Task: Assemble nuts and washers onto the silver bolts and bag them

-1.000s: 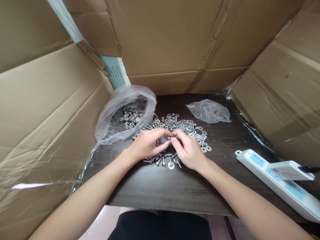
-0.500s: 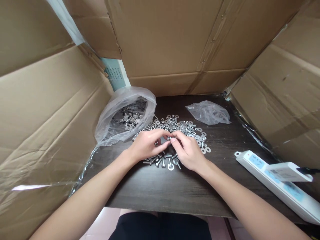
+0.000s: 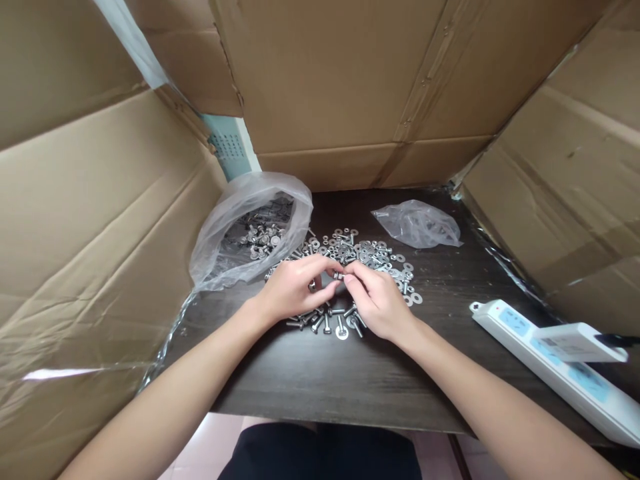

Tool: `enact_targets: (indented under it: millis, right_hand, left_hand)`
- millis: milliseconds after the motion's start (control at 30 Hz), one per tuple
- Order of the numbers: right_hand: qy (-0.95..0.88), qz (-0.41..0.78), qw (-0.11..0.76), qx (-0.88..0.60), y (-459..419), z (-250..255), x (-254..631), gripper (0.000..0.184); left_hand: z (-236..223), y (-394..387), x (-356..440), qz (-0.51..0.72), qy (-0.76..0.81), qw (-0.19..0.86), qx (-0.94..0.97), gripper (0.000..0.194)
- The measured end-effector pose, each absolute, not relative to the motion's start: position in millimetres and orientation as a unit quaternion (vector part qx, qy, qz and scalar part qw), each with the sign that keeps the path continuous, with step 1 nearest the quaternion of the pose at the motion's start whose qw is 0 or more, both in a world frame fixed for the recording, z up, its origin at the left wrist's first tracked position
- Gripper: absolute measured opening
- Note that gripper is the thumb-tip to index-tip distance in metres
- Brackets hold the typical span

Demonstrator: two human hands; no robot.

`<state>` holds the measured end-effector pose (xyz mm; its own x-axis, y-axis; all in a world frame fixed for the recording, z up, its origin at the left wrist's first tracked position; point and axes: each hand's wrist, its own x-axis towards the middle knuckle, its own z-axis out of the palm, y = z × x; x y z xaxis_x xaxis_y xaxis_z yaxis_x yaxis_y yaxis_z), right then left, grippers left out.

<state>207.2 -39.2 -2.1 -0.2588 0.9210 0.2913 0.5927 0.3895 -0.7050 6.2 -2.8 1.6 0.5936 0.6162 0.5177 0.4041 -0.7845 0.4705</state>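
Observation:
A small metal bolt [image 3: 339, 276] lies between the fingertips of both hands, above the dark tabletop. My left hand [image 3: 297, 283] is closed in a pinch on its left end. From the other side, the thumb and forefinger of my right hand [image 3: 375, 293] pinch the same bolt; whether a nut or washer is on it, the fingers hide. Beyond the hands spreads a pile of loose washers, nuts and bolts [image 3: 370, 252]. On the near side several bolts [image 3: 327, 325] lie in a row, one with a washer [image 3: 341, 332] around it.
An open clear plastic bag [image 3: 295, 227] with assembled bolts inside stands at the back left. A crumpled clear bag [image 3: 417, 223] lies at the back right. A white power strip [image 3: 550, 367] with a plugged-in adapter runs along the right. Cardboard walls [image 3: 350, 80] enclose the table.
The right fingertips have shifted slightly to the right, and more of the bolt shows between the two hands. The left hand stays nearly still.

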Motion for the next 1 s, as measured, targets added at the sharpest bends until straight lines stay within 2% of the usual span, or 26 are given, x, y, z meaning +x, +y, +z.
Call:
enact_targets:
  millis: [500,767,1000]
  right_hand:
    - [-0.782,0.222,0.352,-0.463,-38.9,-3.7,205.6,0.018]
    - [-0.785,0.228,0.343,-0.462,-39.8,-3.5,205.3,0.024]
    - [-0.781,0.232,0.344,-0.466,-40.6,-2.7,204.3,0.017]
  left_hand:
    - [2.9,-5.1,6.0,0.328,0.301,0.177,0.878,0.016]
    - [0.9,-6.0,7.3,0.335,0.294,0.168,0.879,0.015]
    - [2.2,-6.5,6.7,0.337,0.296,0.177,0.876,0.015]
